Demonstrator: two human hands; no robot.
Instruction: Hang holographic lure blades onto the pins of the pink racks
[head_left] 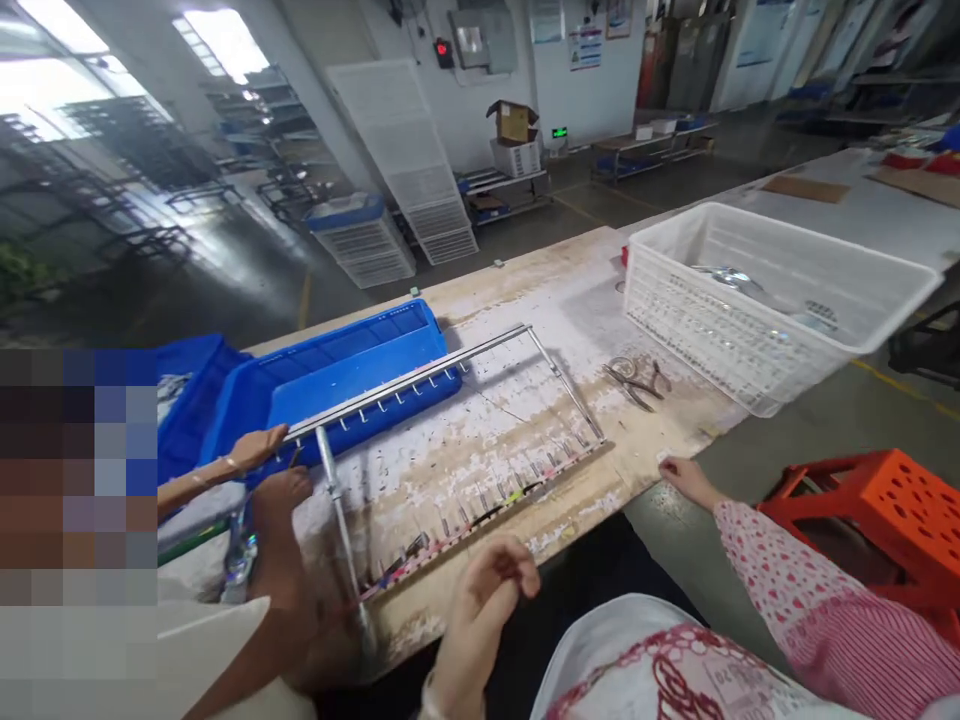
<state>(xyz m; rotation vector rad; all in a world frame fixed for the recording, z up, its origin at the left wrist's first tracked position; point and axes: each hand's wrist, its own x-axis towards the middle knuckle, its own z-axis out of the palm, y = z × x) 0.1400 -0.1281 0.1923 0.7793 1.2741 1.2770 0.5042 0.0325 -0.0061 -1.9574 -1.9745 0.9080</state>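
A rectangular metal frame (567, 386) with rows of small pegs lies on the worn, paint-flecked table (555, 290). My left hand (489, 588) hovers at the table's near edge by the frame's near rail (487, 503), fingers curled into a pinch; what they hold is hidden. My right hand (686, 482), in a pink patterned sleeve, rests on the table's right edge with fingers stretched flat beside a small pale scrap (664, 458). A co-worker's two hands, one hand (259, 447) and the other hand (279, 520), sit at the frame's left corner, the nearer one next to the left bar (341, 530).
Blue bins (337, 375) stand behind the frame at the left. A white mesh basket (780, 262) with metal parts sits at the right end. Scissors-like tools (636, 382) lie between frame and basket. An orange stool (877, 505) stands on the floor at the right.
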